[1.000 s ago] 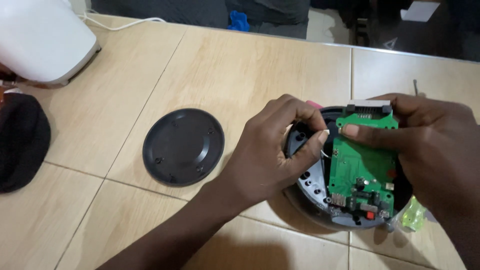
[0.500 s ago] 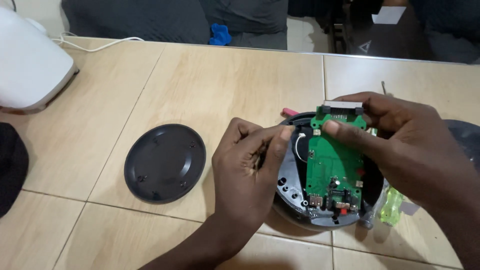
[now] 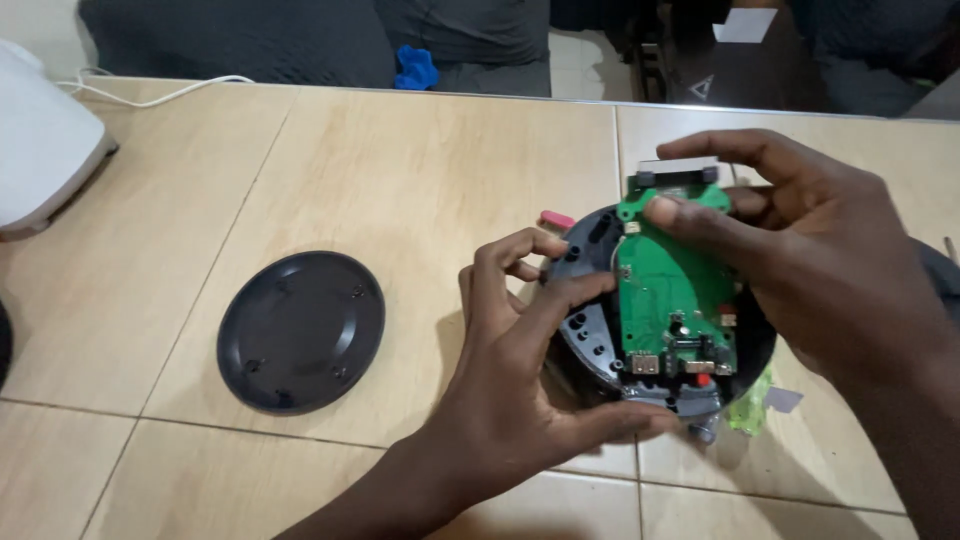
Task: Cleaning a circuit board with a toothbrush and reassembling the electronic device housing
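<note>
A home living space, seemingly; beige tiled floor (image 3: 420, 170); dark grey sofa (image 3: 300, 40) behind; white appliance (image 3: 40, 150) with cord.

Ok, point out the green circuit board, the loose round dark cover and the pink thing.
green circuit board (image 3: 668, 300): head view, bare middle of the board.
round dark cover (image 3: 300, 331): head view, centre of its inner face.
pink thing (image 3: 556, 219): head view, its visible end.

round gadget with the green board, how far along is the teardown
Done: the dark round cover is off, lying apart on the table. In hand: the left hand steadies the round housing while the right hand grips the green circuit board. Left: the board sits over the housing, not yet clear.
</note>
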